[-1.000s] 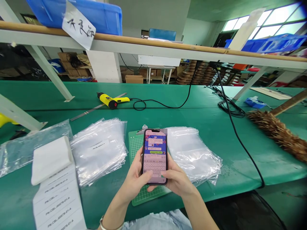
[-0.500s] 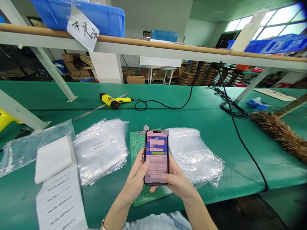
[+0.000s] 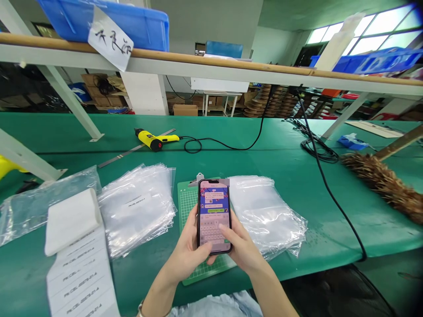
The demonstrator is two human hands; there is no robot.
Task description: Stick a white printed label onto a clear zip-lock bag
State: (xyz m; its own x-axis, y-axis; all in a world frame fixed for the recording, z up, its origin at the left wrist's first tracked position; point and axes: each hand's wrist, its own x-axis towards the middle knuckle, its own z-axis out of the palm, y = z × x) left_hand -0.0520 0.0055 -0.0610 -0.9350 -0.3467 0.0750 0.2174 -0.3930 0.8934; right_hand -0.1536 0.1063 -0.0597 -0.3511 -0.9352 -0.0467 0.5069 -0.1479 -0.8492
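Observation:
A smartphone (image 3: pixel 214 216) with a chat and a keyboard on its screen is held upright between both hands. My left hand (image 3: pixel 189 246) grips its left side, thumb low on the screen. On the right side, my right hand (image 3: pixel 245 246) holds it, with the thumb over the keys. Beneath the phone lies a green cutting mat (image 3: pixel 187 200) with a metal clip at its top. Clear plastic bags lie in a left pile (image 3: pixel 135 220) and a right pile (image 3: pixel 267 215). A folded strip of printed labels (image 3: pixel 82 277) is at the lower left.
A yellow heat tool (image 3: pixel 150 140) rests on a metal ruler (image 3: pixel 120 156) at the back, its black cable running right. Black cables (image 3: pixel 319 147) and a brown bristly brush (image 3: pixel 380 180) are at the right. A shelf (image 3: pixel 198 66) with blue bins (image 3: pixel 112 26) spans above.
My right thumb has moved up over the keyboard, and my left thumb has moved down to the lower part of the screen. The view has shifted slightly.

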